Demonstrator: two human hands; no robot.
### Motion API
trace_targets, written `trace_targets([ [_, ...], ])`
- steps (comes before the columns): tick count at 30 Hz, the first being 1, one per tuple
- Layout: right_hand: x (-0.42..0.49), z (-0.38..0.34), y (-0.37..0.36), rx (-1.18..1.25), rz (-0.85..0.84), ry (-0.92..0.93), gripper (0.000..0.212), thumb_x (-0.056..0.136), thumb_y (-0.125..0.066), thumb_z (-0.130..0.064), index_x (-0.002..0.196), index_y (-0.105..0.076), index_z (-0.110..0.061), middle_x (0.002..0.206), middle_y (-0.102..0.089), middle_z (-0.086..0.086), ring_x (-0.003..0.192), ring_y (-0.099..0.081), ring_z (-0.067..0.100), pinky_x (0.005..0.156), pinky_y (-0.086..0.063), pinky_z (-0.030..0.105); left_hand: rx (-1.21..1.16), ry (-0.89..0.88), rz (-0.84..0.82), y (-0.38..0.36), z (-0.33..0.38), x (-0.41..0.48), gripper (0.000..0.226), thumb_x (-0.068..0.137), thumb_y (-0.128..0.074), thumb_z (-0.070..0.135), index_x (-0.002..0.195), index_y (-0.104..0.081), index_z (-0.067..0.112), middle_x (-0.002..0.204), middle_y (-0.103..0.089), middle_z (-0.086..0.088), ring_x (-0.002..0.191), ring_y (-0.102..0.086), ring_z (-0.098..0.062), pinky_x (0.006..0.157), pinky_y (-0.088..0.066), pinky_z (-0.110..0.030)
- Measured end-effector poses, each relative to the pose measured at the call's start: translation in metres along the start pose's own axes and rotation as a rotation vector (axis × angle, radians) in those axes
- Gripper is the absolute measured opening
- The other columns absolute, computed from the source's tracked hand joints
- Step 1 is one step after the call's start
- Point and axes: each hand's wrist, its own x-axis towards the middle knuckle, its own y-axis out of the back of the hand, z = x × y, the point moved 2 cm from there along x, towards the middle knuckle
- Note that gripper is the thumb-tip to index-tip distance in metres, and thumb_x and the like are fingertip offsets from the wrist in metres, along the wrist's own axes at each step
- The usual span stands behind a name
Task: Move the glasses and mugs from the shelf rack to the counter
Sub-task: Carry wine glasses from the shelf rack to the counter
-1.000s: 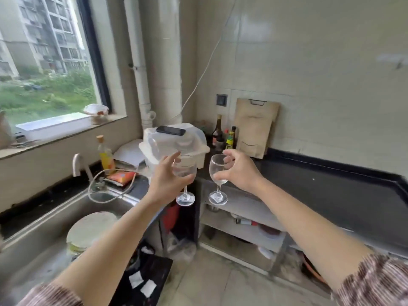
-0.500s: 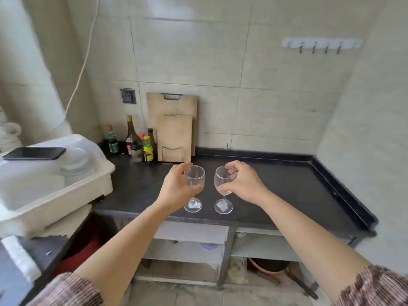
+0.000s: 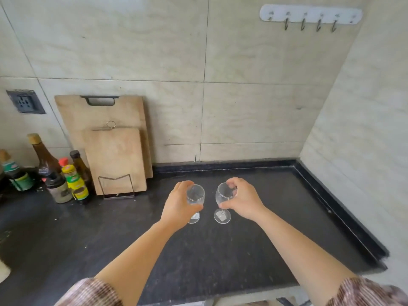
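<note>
Two clear stemmed wine glasses are upright over the middle of the black counter (image 3: 254, 250). My left hand (image 3: 180, 206) is wrapped around the bowl of the left wine glass (image 3: 195, 198). My right hand (image 3: 242, 199) grips the bowl of the right wine glass (image 3: 223, 197) from the right side. The two glasses stand a short gap apart. Their round feet are at or just above the counter surface; I cannot tell if they touch it. The shelf rack is out of view.
Two wooden cutting boards (image 3: 114, 151) lean on the tiled wall behind a wire stand. Several sauce bottles and jars (image 3: 57, 173) cluster at the counter's back left. A raised black lip (image 3: 340, 213) edges the counter on the right. A hook rail (image 3: 311, 15) hangs high on the wall.
The view swung right from the sink and dish rack to the counter. Both hands carried the glasses forward and down over the middle of the counter.
</note>
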Motion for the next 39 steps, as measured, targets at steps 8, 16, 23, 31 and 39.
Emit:
trace_targets([
  [8, 0.132, 0.057, -0.008, -0.035, -0.030, -0.028, 0.072, 0.063, -0.085, -0.024, 0.126, -0.050, -0.022, 0.120, -0.053, -0.008, 0.101, -0.053, 0.011, 0.080, -0.042, 0.025, 0.052, 0.099, 0.055, -0.069, -0.016, 0.127, 0.065, 0.067, -0.081, 0.024, 0.123, -0.049, 0.029, 0.124, -0.056, 0.007, 0.111, -0.054, -0.020, 0.089, -0.050, -0.036],
  [16, 0.258, 0.111, -0.032, -0.108, -0.105, -0.010, 0.064, 0.073, -0.077, -0.024, 0.130, -0.047, -0.027, 0.124, -0.056, -0.002, 0.107, -0.055, 0.020, 0.079, -0.043, 0.028, 0.059, 0.179, 0.043, -0.119, -0.053, 0.241, 0.059, 0.069, -0.076, 0.020, 0.121, -0.049, 0.029, 0.121, -0.055, 0.006, 0.104, -0.055, -0.019, 0.076, -0.043, -0.028],
  [23, 0.323, 0.123, -0.057, -0.107, -0.145, 0.039, 0.064, 0.075, -0.076, -0.023, 0.131, -0.046, -0.029, 0.129, -0.057, -0.008, 0.111, -0.056, 0.018, 0.079, -0.045, 0.030, 0.092, 0.232, 0.050, -0.135, -0.082, 0.297, 0.057, 0.069, -0.076, 0.013, 0.115, -0.051, 0.034, 0.118, -0.046, 0.000, 0.084, -0.055, -0.015, 0.055, -0.037, -0.013],
  [31, 0.353, 0.126, -0.066, -0.168, -0.163, 0.076, 0.071, 0.079, -0.074, -0.024, 0.141, -0.039, -0.025, 0.136, -0.055, -0.002, 0.117, -0.055, 0.022, 0.083, -0.045, 0.031, 0.115, 0.268, 0.074, -0.145, -0.095, 0.323, 0.067, 0.070, -0.077, 0.014, 0.127, -0.046, 0.031, 0.124, -0.044, -0.003, 0.085, -0.053, -0.017, 0.067, -0.042, -0.023],
  [39, 0.355, 0.131, -0.073, -0.135, -0.164, 0.056, 0.071, 0.082, -0.072, -0.030, 0.143, -0.036, -0.026, 0.140, -0.050, -0.001, 0.122, -0.053, 0.022, 0.092, -0.047, 0.035, 0.136, 0.282, 0.082, -0.152, -0.095, 0.328, 0.076, 0.077, -0.074, 0.015, 0.141, -0.035, 0.029, 0.136, -0.041, -0.002, 0.097, -0.056, -0.018, 0.073, -0.043, -0.023],
])
